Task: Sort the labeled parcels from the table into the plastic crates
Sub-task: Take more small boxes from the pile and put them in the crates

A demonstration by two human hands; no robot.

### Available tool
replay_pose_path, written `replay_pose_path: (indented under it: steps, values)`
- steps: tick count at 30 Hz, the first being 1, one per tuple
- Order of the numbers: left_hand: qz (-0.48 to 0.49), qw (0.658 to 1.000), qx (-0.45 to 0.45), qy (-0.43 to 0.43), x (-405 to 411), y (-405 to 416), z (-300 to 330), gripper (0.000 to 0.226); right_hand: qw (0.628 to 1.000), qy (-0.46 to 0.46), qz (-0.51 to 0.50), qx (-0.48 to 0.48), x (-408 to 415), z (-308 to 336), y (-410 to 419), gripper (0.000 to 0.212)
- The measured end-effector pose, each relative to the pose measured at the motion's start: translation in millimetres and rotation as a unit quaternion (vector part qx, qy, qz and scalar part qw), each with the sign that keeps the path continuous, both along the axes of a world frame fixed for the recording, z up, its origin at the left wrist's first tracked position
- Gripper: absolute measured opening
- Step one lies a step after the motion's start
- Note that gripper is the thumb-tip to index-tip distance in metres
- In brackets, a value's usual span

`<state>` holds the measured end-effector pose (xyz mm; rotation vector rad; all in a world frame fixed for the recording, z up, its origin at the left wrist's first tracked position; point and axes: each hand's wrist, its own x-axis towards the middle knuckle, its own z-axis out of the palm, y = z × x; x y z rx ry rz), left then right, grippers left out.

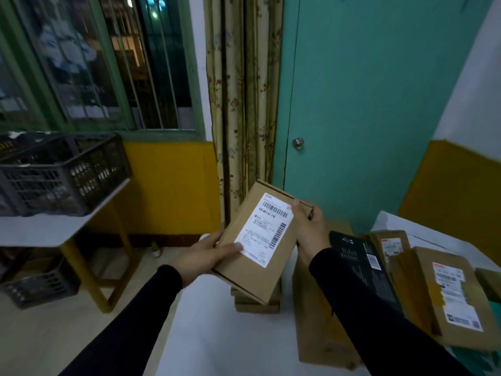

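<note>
Flat rectangular cardboard parcel (257,240), white label up, long axis tilted away-right, held above the table (217,335). Left hand (206,256) grips near corner; right hand (309,229) grips far edge. Dark slatted crate (67,175) far left.

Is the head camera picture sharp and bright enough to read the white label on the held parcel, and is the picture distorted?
Head view: dim indoor light, dark outside the window. The white label on the held parcel shows its barcodes clearly, but the small print is too soft to read. Wide-angle bending curves the door edge and side walls. Both hands, left and right, look sharp, without motion blur.
</note>
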<state>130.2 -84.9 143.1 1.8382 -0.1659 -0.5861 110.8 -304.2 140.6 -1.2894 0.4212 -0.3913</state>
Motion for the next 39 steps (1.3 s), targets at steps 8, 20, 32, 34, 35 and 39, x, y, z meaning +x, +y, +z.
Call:
replay_pose_path:
  steps: [8, 20, 32, 34, 35, 39]
  values:
    - [-0.003, 0.996, -0.092, 0.019, 24.0, 48.0, 5.0, 0.060, 0.999, -0.029, -0.009, 0.044, -1.9, 0.0, 20.9, 0.021]
    - [0.014, 0.983, -0.093, -0.160, 29.0, 19.9, 39.8, 0.049, 0.998, -0.017, 0.024, 0.064, -1.8, -1.9, 24.7, 0.037]
    - [-0.074, 0.997, -0.015, -0.027, 2.6, -0.4, -0.7, 0.066, 0.975, -0.047, 0.116, -0.184, 9.3, 16.7, 13.5, 0.031]
    - [-0.044, 0.996, -0.069, -0.018, 3.9, 2.9, 0.0, 0.066, 0.971, -0.044, 0.137, -0.193, 7.4, 13.3, 13.2, 0.036]
    - [-0.028, 0.996, -0.085, -0.018, 5.4, 4.6, 0.8, 0.067, 0.969, -0.039, 0.148, -0.193, 8.1, 10.0, 12.8, 0.041]
    - [-0.005, 0.996, -0.090, -0.028, 5.6, 7.6, 1.6, 0.062, 0.968, -0.037, 0.177, -0.173, 7.4, 5.4, 14.7, 0.031]
